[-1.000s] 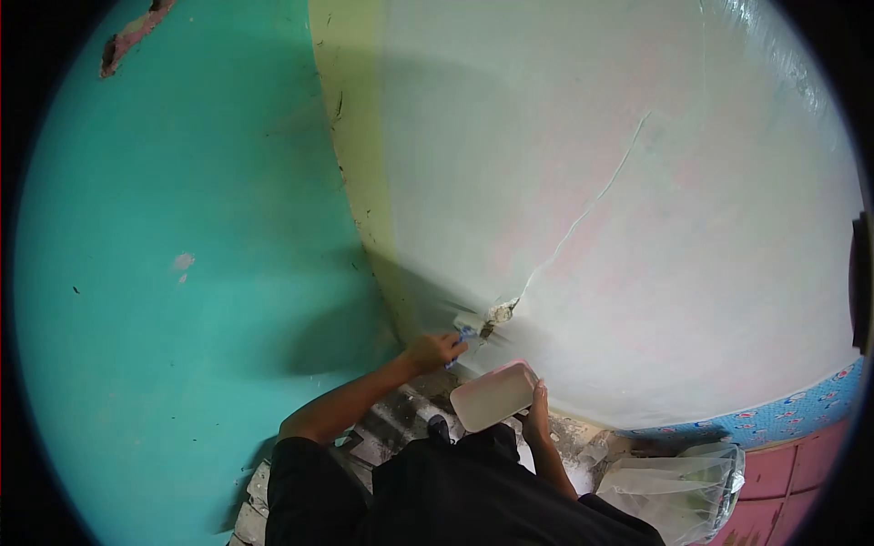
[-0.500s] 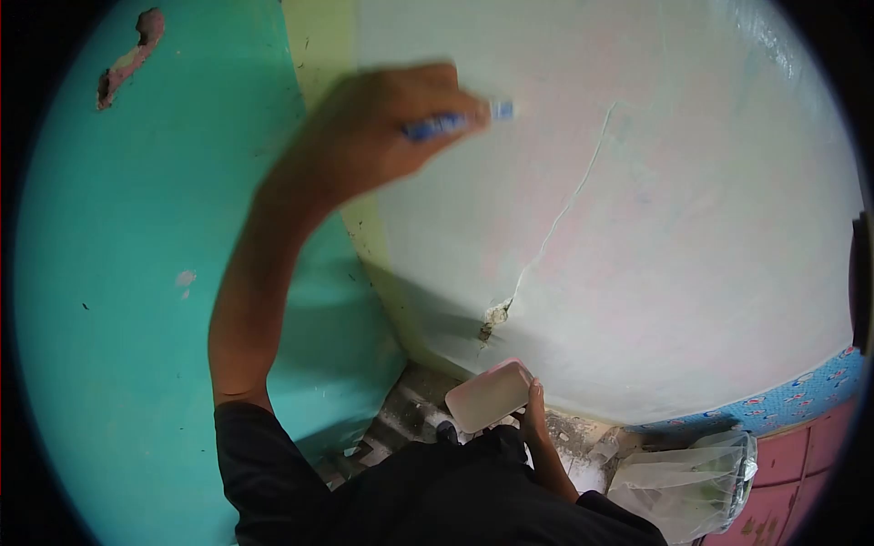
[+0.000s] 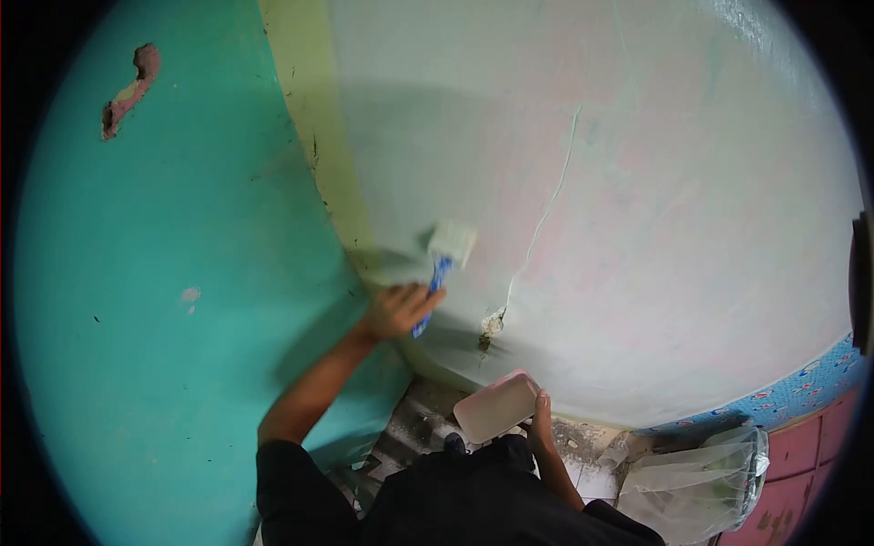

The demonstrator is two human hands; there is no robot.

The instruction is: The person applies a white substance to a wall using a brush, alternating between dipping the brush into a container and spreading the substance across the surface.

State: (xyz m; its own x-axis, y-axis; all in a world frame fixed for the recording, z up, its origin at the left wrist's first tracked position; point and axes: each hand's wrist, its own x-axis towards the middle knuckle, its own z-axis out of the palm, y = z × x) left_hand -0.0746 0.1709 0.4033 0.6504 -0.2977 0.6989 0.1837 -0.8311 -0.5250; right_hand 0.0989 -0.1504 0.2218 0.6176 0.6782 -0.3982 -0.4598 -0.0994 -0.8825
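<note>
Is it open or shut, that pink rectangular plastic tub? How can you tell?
Open: no lid covers the pink tub in the right hand, and its pale inside shows.

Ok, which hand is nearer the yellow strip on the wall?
Left. The left hand, holding the brush, overlaps the lower part of the yellow strip in this view; the right hand is lower and farther right, gripping the tray.

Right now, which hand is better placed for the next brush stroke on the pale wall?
Probably the left hand: it grips the brush, bristles near the pale wall, while the right hand holds the tray.
</note>
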